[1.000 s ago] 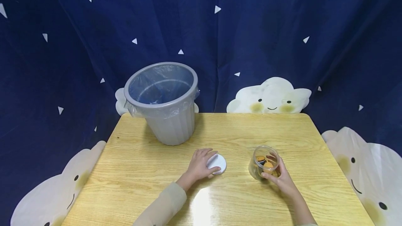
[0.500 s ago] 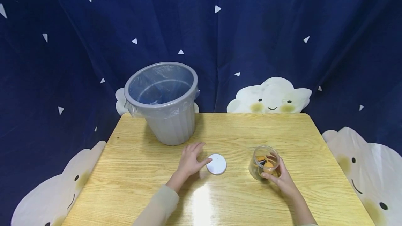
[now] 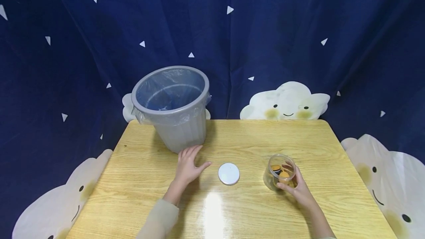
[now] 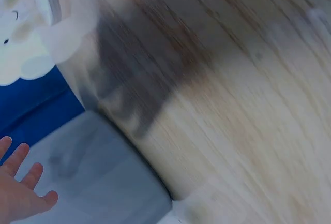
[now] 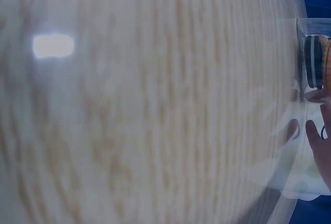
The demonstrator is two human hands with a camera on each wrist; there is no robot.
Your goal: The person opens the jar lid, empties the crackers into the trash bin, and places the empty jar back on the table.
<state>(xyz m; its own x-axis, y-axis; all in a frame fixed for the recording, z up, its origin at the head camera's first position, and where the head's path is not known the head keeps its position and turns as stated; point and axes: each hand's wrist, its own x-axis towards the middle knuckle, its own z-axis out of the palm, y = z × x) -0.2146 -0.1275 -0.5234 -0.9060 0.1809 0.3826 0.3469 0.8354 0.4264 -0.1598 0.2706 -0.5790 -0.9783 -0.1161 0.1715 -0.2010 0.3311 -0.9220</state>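
Observation:
My left hand [image 3: 187, 167] is over the table in front of the grey bin, fingers spread and nothing in its grasp. The left wrist view shows the same hand [image 4: 23, 193] against the bin's grey side [image 4: 98, 172]; whether it touches is unclear. A round white lid [image 3: 228, 173] lies flat to its right. My right hand [image 3: 301, 191] grips a clear jar [image 3: 269, 183] that stands uncovered on the table. Inside are round sandwich cookies [image 3: 284, 175], orange with dark layers. At the edge of the right wrist view, the jar shows a dark-layered cookie [image 5: 313, 61].
The grey bin [image 3: 180, 132], lined with a clear plastic bag, stands at the table's back left. Behind the wooden table [image 3: 252, 217] hangs a dark blue curtain [image 3: 275, 28] with white triangles and smiling clouds.
My left hand has let go of the white lid and moved left and away from me toward the bin. The lid stays on the table. My right hand and the jar have not moved.

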